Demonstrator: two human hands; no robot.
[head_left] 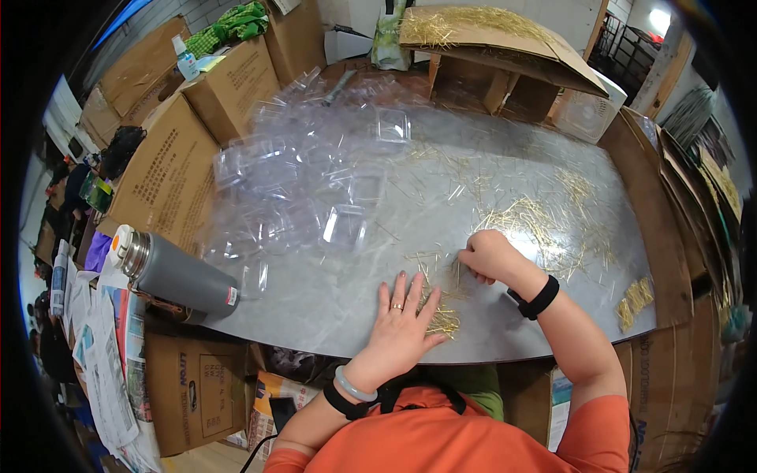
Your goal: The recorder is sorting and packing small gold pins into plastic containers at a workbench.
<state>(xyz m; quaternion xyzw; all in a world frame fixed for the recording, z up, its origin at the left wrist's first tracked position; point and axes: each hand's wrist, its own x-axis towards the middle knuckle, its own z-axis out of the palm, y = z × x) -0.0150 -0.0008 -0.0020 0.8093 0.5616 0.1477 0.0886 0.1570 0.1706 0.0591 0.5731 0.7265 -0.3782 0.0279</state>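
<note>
My left hand (399, 325) lies with its fingers spread on the grey tabletop (315, 296), against a small bunch of thin gold-coloured wire pins (443, 319) beside the thumb and fingertips. To its right, my right hand (490, 258) is closed, thumb and fingers drawn together low over the table. What it pinches is hidden, though thin pins show just by its fingertips. A looser heap of the same gold pins (524, 221) spreads beyond and right of it. Another small bundle of pins (635, 303) sits near the table's right edge.
Clear plastic boxes (296, 169) pile over the left half of the table. A grey flask (177, 272) leans at the left edge. Cardboard boxes (169, 162) wall the left side, a cardboard shelf (505, 59) topped with pins stands behind, and cardboard (654, 229) borders the right.
</note>
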